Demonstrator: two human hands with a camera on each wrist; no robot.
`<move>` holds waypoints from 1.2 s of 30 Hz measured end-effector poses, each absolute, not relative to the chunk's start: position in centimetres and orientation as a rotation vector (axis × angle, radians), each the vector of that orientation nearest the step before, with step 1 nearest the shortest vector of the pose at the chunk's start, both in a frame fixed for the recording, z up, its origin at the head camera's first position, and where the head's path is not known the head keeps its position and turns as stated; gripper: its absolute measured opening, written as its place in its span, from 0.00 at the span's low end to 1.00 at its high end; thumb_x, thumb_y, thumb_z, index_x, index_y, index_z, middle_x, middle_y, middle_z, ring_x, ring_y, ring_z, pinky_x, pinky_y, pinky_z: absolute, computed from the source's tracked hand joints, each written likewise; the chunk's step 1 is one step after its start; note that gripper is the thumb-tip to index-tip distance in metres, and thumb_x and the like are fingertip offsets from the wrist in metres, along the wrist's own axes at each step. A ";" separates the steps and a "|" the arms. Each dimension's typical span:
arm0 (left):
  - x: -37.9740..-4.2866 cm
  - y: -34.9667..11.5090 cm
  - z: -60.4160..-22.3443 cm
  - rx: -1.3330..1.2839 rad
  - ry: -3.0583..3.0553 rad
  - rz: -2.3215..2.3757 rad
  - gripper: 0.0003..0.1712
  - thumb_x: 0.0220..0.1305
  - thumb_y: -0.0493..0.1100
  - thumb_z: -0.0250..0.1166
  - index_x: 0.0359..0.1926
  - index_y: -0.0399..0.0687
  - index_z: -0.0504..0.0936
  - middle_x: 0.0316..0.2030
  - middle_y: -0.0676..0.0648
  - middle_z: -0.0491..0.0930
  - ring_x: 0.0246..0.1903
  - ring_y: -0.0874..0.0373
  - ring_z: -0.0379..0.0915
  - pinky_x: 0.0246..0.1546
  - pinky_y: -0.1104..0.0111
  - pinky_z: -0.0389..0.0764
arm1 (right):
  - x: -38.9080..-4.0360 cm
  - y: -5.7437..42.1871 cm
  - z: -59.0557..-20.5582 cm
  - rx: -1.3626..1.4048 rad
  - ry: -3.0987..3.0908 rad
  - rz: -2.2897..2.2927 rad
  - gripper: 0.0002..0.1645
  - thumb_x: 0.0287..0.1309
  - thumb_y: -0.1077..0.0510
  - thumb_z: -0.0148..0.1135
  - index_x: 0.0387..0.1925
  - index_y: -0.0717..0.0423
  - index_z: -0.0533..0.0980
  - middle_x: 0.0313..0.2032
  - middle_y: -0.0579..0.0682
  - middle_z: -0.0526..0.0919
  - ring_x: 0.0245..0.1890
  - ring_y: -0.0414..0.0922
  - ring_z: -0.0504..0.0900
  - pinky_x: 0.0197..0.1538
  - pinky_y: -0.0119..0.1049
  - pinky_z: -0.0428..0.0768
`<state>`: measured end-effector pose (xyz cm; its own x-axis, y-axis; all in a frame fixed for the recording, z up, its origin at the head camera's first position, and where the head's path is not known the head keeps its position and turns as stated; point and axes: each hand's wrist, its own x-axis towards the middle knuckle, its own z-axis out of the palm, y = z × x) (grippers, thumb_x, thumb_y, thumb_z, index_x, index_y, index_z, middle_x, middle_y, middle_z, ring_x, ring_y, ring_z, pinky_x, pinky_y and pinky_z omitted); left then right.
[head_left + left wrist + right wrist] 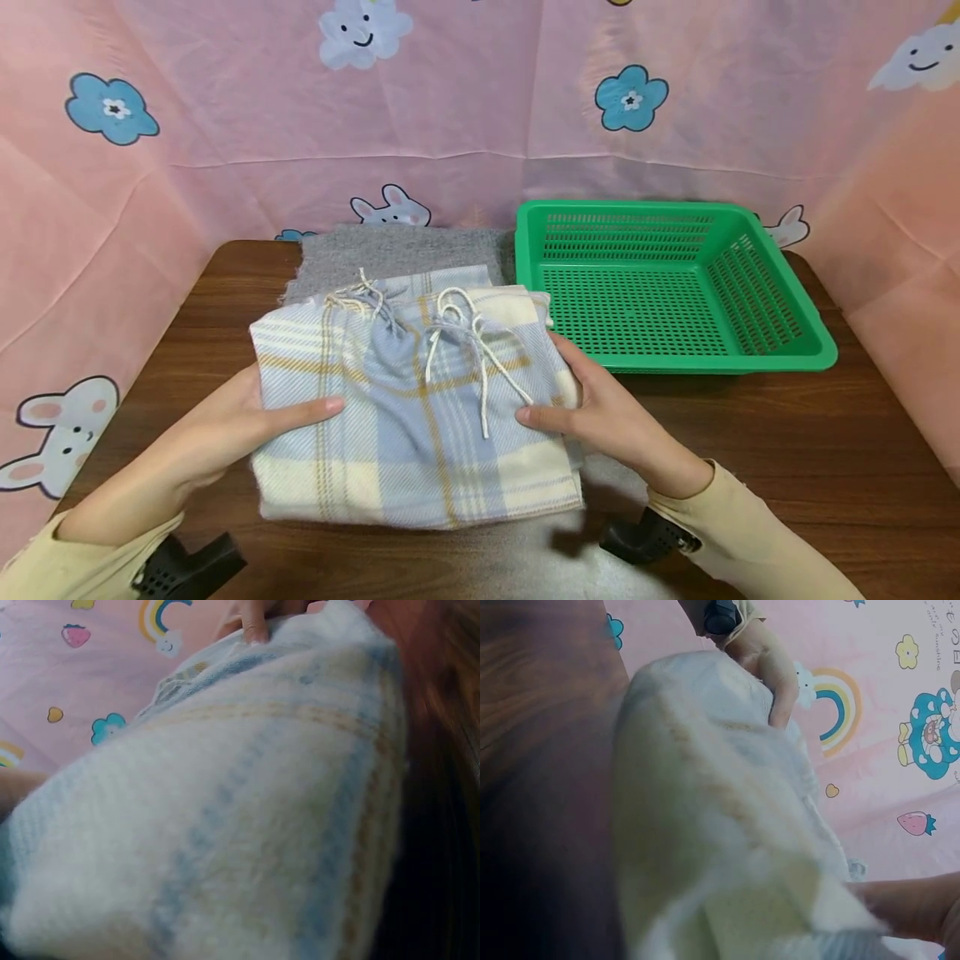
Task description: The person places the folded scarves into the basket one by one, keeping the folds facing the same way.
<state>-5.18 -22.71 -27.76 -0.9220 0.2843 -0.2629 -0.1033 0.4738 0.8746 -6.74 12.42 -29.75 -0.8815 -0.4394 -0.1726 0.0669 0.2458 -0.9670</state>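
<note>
A folded plaid cloth (408,417) in pale blue, cream and mustard is held between both hands in the head view. White cords (480,367), one tied in a bow, lie on its upper part. My left hand (247,412) grips its left side, thumb on top and the other fingers hidden at the edge or below. On the right side, my right hand (592,404) holds it the same way, thumb over the front. Both wrist views are largely filled by the blurred plaid cloth (225,825), with the right hand's cloth (697,802) hanging in soft folds.
A green perforated plastic basket (806,354) stands at the back right of the brown wooden table (787,442). Grey fabric (405,248) lies on the table behind and below the plaid cloth. Pink printed curtains (465,108) hang behind and at both sides.
</note>
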 end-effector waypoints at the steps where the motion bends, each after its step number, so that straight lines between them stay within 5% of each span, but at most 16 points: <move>1: -5.2 -22.7 -27.7 0.154 2.349 1.438 0.33 0.63 0.46 0.65 0.65 0.46 0.63 0.53 0.48 0.78 0.48 0.65 0.76 0.46 0.73 0.77 | -6.8 12.5 -29.7 -0.331 2.117 -1.671 0.50 0.51 0.60 0.71 0.71 0.40 0.55 0.49 0.59 0.78 0.42 0.48 0.82 0.42 0.44 0.82; 10: -5.3 -22.0 -27.3 0.128 2.215 1.544 0.31 0.63 0.43 0.65 0.63 0.42 0.63 0.47 0.47 0.82 0.43 0.57 0.82 0.42 0.64 0.82 | -7.1 13.2 -29.2 -0.304 2.127 -1.680 0.48 0.52 0.61 0.71 0.70 0.40 0.57 0.50 0.60 0.78 0.42 0.49 0.82 0.41 0.44 0.82; 16: -5.5 -21.6 -27.0 0.061 2.251 1.489 0.34 0.62 0.46 0.66 0.63 0.44 0.61 0.48 0.47 0.80 0.43 0.59 0.80 0.43 0.67 0.80 | -7.3 13.7 -29.0 -0.292 2.112 -1.715 0.47 0.52 0.61 0.70 0.70 0.40 0.58 0.50 0.61 0.77 0.42 0.50 0.82 0.40 0.46 0.83; 23: -5.9 -21.4 -27.3 0.051 2.291 1.469 0.41 0.63 0.46 0.64 0.70 0.46 0.52 0.57 0.45 0.73 0.48 0.67 0.74 0.46 0.74 0.75 | -7.5 14.2 -28.7 -0.282 2.125 -1.726 0.47 0.52 0.61 0.70 0.70 0.41 0.58 0.50 0.61 0.77 0.41 0.50 0.83 0.40 0.47 0.83; 30: -6.3 -20.9 -27.1 0.036 2.257 1.501 0.45 0.62 0.46 0.63 0.73 0.48 0.48 0.66 0.44 0.62 0.63 0.54 0.57 0.61 0.56 0.63 | -7.9 15.0 -28.5 -0.266 2.223 -1.677 0.48 0.52 0.60 0.71 0.70 0.42 0.58 0.49 0.60 0.77 0.39 0.49 0.83 0.38 0.45 0.83; 36: -6.5 -20.4 -27.1 0.104 2.208 1.597 0.35 0.62 0.42 0.63 0.66 0.45 0.57 0.54 0.48 0.74 0.51 0.63 0.72 0.49 0.71 0.74 | -8.0 15.6 -28.1 -0.238 2.241 -1.663 0.48 0.53 0.59 0.70 0.71 0.43 0.56 0.49 0.61 0.77 0.38 0.49 0.83 0.37 0.46 0.83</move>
